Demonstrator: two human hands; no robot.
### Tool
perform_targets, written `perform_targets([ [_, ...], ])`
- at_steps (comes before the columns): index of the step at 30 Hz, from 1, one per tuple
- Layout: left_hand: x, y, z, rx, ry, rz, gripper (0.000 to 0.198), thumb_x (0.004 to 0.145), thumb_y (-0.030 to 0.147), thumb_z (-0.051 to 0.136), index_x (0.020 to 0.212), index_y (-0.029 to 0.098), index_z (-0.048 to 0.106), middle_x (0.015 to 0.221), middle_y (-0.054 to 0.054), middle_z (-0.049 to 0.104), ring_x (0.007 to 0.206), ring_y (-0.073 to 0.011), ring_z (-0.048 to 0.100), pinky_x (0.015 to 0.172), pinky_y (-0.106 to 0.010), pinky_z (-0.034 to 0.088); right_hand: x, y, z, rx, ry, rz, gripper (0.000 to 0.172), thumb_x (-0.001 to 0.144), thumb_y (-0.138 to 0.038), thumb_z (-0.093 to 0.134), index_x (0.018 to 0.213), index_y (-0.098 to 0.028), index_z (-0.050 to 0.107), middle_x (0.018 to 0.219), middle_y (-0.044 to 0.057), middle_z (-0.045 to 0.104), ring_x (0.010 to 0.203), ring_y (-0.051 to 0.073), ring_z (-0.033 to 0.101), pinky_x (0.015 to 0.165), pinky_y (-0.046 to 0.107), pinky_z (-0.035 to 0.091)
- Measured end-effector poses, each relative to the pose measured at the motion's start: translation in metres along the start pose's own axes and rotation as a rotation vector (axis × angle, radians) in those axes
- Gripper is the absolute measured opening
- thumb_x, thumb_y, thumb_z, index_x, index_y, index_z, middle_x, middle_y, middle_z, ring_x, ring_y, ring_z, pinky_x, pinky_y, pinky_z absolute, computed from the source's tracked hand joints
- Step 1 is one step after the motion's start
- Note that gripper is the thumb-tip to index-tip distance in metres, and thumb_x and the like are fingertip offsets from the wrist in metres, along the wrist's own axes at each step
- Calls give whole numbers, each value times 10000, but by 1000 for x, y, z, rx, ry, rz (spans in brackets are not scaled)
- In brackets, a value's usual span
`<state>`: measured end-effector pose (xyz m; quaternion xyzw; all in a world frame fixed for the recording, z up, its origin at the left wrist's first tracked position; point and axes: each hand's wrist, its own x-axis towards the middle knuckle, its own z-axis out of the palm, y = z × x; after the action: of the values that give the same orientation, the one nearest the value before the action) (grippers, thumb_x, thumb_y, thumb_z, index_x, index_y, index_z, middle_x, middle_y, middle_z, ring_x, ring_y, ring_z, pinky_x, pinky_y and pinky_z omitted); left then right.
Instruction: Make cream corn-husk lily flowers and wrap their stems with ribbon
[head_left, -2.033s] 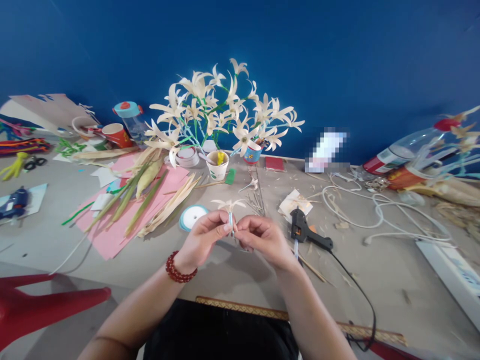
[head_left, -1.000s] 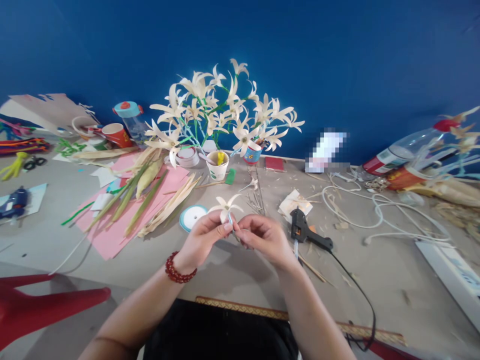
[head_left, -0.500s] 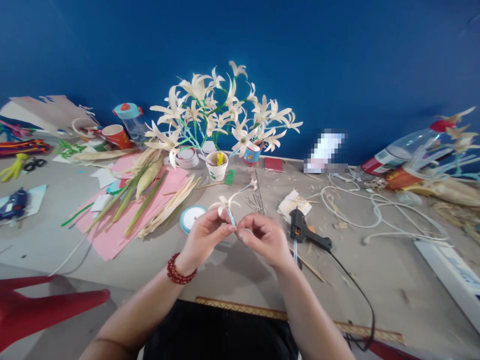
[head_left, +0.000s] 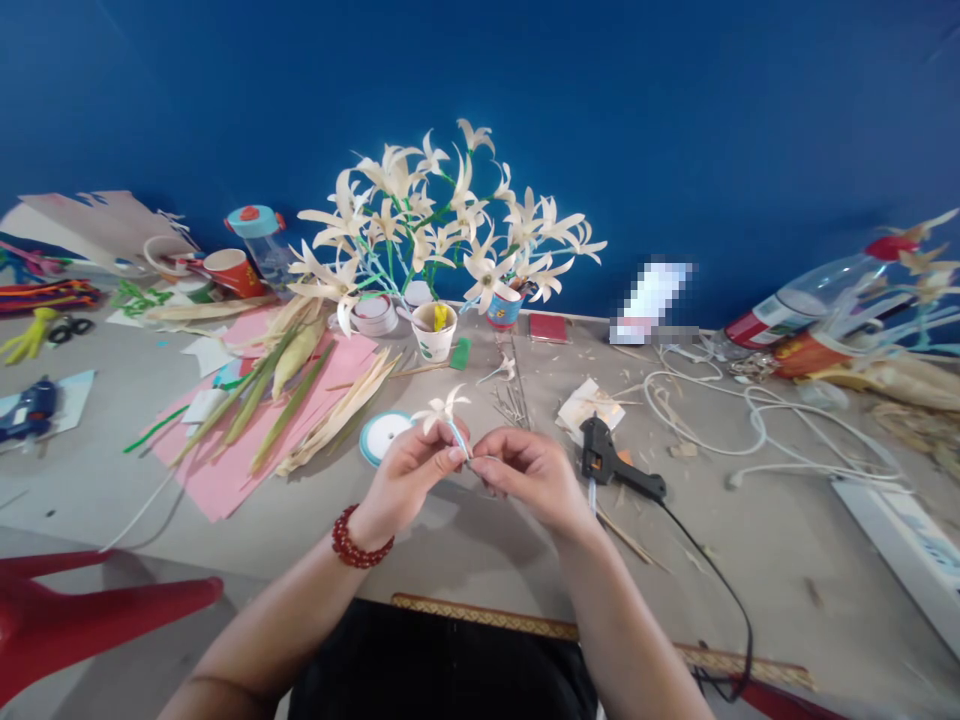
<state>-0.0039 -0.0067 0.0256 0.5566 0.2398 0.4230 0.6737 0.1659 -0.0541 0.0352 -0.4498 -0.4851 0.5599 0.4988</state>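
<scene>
A small cream craft flower (head_left: 442,407) with pointed petals leans out of my left hand (head_left: 411,468), whose thumb and fingers pinch its pale blue stem (head_left: 457,437) just below the bloom. My right hand (head_left: 529,472) is closed right beside it, thumb against forefinger, on a thin pale strip at the stem's lower end. Whether that strip is tape or wire I cannot tell, as the fingers cover most of it. Behind my left hand lies a white and light-blue spool (head_left: 386,437). Another small flower (head_left: 508,369) rests on the table beyond my hands.
A black glue gun (head_left: 621,465) with a trailing cord lies right of my right hand. Cream flowers (head_left: 487,275) stand in cups at the back. Dried husks (head_left: 341,410) cover pink paper (head_left: 202,485) on the left. White cable (head_left: 757,410) and a bottle (head_left: 780,310) lie right.
The flower has tipped to the left and turned in my left fingers, showing its stem more from the side. Both hands stay close together in nearly the same place.
</scene>
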Motion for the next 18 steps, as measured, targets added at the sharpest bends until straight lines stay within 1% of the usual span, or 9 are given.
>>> perform_targets([
  [4, -1, -1, -1, 19, -22, 33, 146, 884, 297, 647, 850, 155, 641, 870, -34, 540, 765, -134, 503, 675, -249, 427, 0, 1, 0, 17, -6, -2, 173, 806, -330, 726, 757, -174, 671, 579, -36, 561, 485, 88, 465, 486, 212, 379],
  [7, -1, -1, -2, 120, -8, 74, 148, 887, 294, 641, 853, 151, 653, 872, -48, 566, 819, -157, 528, 714, -264, 442, -1, 0, 0, -85, 35, -53, 173, 803, -321, 708, 732, -174, 652, 585, -34, 551, 505, 95, 455, 491, 214, 357],
  [10, 0, 1, -2, 219, 20, 103, 163, 839, 303, 698, 821, 144, 663, 864, -55, 594, 816, -166, 550, 730, -276, 453, -3, 0, 0, -206, 74, -108, 149, 800, -300, 680, 728, -173, 646, 593, -32, 544, 508, 97, 434, 488, 218, 333],
  [13, 2, 4, -3, 230, 13, 93, 197, 815, 326, 721, 779, 142, 662, 827, -46, 593, 771, -158, 550, 702, -271, 458, -3, 1, 0, -264, 78, -118, 143, 813, -299, 655, 745, -174, 650, 592, -30, 545, 500, 99, 432, 481, 222, 328],
  [18, 4, 4, -5, 218, 2, 71, 225, 850, 354, 677, 780, 142, 652, 812, -44, 594, 781, -160, 554, 695, -263, 455, -2, 0, -1, -300, 73, -132, 134, 821, -293, 649, 764, -172, 656, 621, -17, 582, 510, 101, 452, 487, 221, 352],
])
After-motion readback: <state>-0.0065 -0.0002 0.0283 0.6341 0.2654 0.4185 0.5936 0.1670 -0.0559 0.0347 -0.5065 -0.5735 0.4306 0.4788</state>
